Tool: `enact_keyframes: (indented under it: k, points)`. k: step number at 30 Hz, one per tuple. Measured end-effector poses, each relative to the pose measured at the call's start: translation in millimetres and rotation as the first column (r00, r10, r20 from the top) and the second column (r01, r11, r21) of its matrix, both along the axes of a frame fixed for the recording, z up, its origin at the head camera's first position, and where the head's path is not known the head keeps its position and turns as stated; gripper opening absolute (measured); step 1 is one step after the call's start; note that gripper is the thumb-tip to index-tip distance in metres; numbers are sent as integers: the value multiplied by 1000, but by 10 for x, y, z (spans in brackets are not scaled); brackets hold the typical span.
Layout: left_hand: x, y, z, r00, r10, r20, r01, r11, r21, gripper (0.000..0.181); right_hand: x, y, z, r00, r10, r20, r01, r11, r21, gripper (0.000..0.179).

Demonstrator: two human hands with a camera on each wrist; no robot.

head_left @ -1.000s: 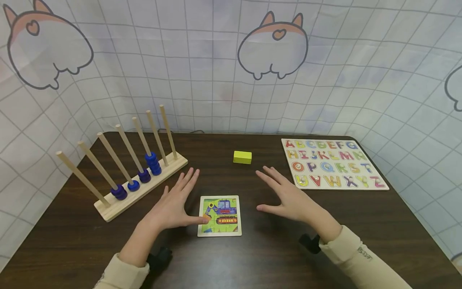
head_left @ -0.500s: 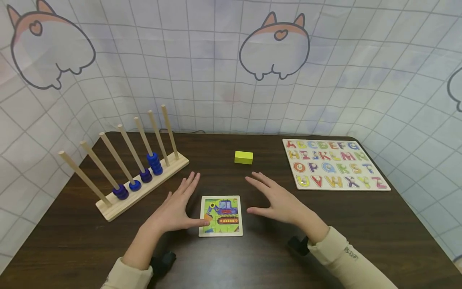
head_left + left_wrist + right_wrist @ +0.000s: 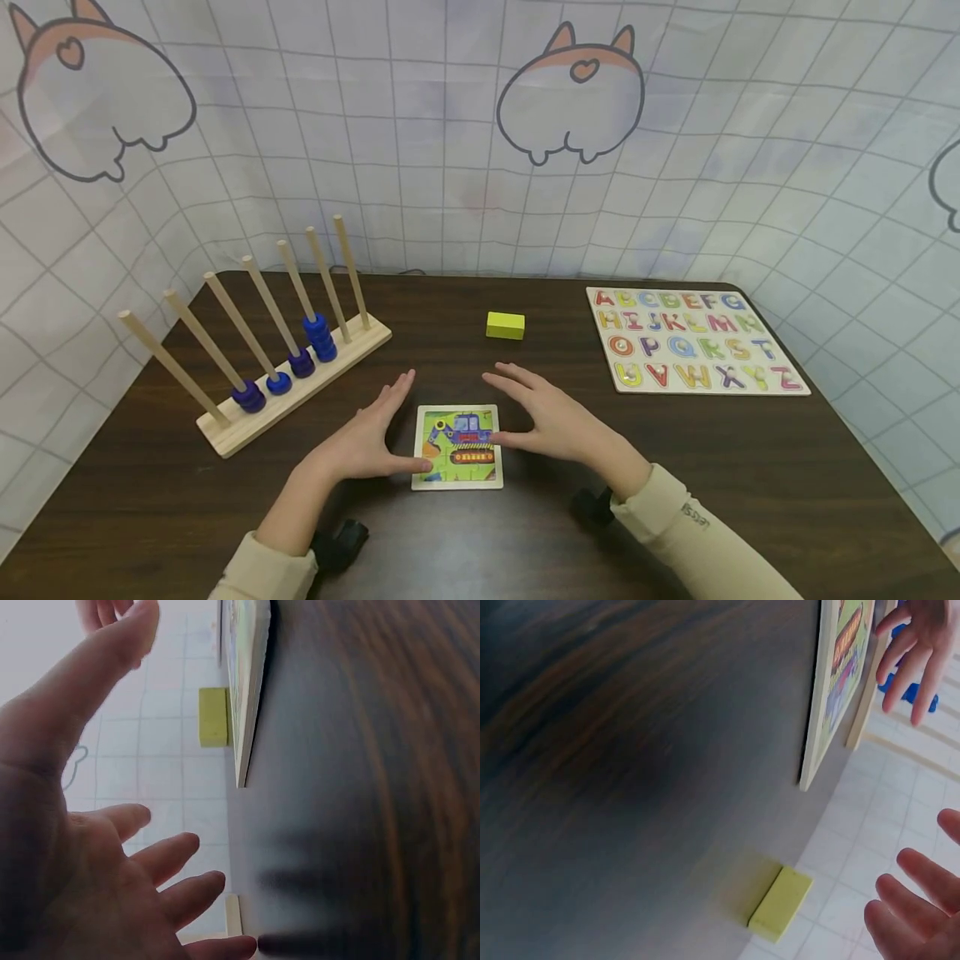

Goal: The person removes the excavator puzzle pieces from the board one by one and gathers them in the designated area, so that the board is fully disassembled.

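Note:
A small square jigsaw puzzle [image 3: 468, 475] with an excavator picture and a pale wooden frame lies on the table. My left hand [image 3: 358, 443] is held over its left side, fingers spread and thumb over the puzzle's lower left in the head view. On the other side is my right hand [image 3: 555, 421], fingers extended, its thumb tip overlapping the puzzle's right edge from above. Both hands hold nothing. In the left wrist view the left hand [image 3: 97, 847] stands apart from the puzzle's edge [image 3: 251, 697]; the right wrist view has the right hand's fingers [image 3: 915, 904] apart from it too.
Behind the puzzle stands a yellow block [image 3: 506, 326]. To the left is a wooden stacking rack [image 3: 322, 379] with upright pegs and several blue and purple rings. An alphabet board [image 3: 697, 342] lies back right. A tiled-pattern cloth [image 3: 465, 192] hangs behind the dark table [image 3: 465, 550].
My right hand has moved left, from beside the puzzle to its right edge. The left hand has shifted only slightly. Puzzle, block, rack and board stay where they were.

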State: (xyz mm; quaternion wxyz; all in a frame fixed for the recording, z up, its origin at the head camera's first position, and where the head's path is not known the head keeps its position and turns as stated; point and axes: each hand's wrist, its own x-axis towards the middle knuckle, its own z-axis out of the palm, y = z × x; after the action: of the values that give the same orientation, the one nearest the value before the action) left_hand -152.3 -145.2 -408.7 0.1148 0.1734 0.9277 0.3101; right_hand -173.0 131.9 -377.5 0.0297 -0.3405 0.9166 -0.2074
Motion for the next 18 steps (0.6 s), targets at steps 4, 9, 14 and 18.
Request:
enact_keyframes:
  k: [4, 9, 14, 18]
  points:
    - [-22, 2, -30, 1000, -15, 8, 15, 1000, -4, 114, -15, -75, -9, 1000, 8, 18, -8, 1000, 8, 74]
    - [-47, 24, -64, 999, -33, 27, 33, 999, -18, 111, -36, -157, -28, 999, 29, 35, -29, 1000, 4, 73]
    - [-59, 39, -70, 998, -37, 45, 39, 998, -49, 108, -56, -248, -57, 997, 52, 63, -53, 998, 18, 72]
    - [-61, 47, -60, 997, -44, 64, 48, 997, -65, 107, -62, -327, -74, 994, 47, 93, -51, 998, 41, 71]
